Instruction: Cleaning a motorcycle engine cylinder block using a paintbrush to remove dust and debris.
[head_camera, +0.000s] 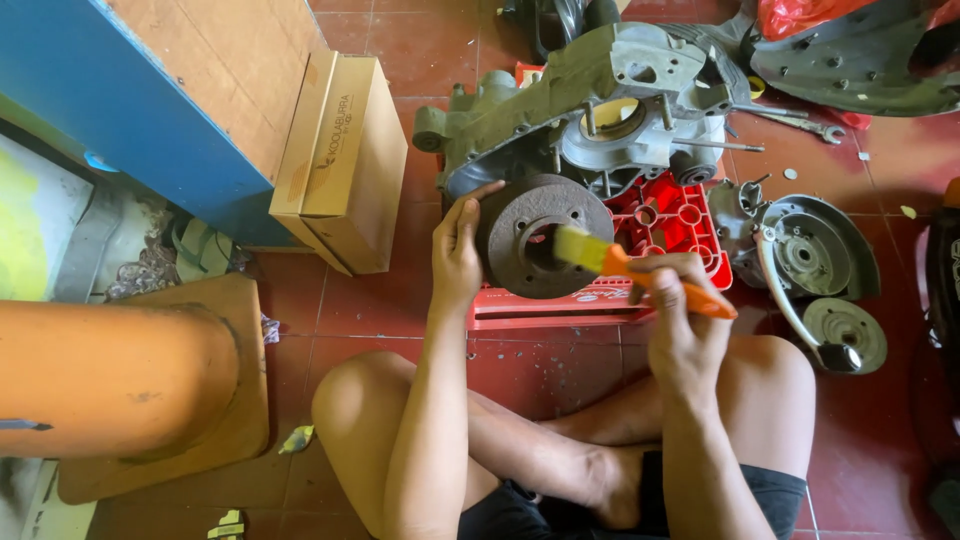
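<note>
Rust-brown metal fills the middle of the view: a round brake drum (545, 236), standing on edge with its open face turned toward the person, who sits cross-legged on a red tiled floor (900, 170). The left hand (457, 250) is open against the drum's left rim, fingers stretched up along the edge and steadying it. The right hand (680, 310) is closed around the orange handle of a paintbrush (625, 268) — its pale yellow bristles touch the drum's centre hole. The two hands are apart, one on each side of the drum.

Just behind the drum lies a red plastic crate (680, 225), and on it rests a grey engine casing (590, 100), dull and grimy. To the right on the floor lie a round metal backing plate (815, 250) with a curved lever across it and a smaller disc (848, 328). A wrench (805, 125) lies further back. To the left, a brown cardboard box (345, 160) leans against a blue board (150, 110) — nearer, an orange rounded body panel (110, 375) fills the lower left corner.
</note>
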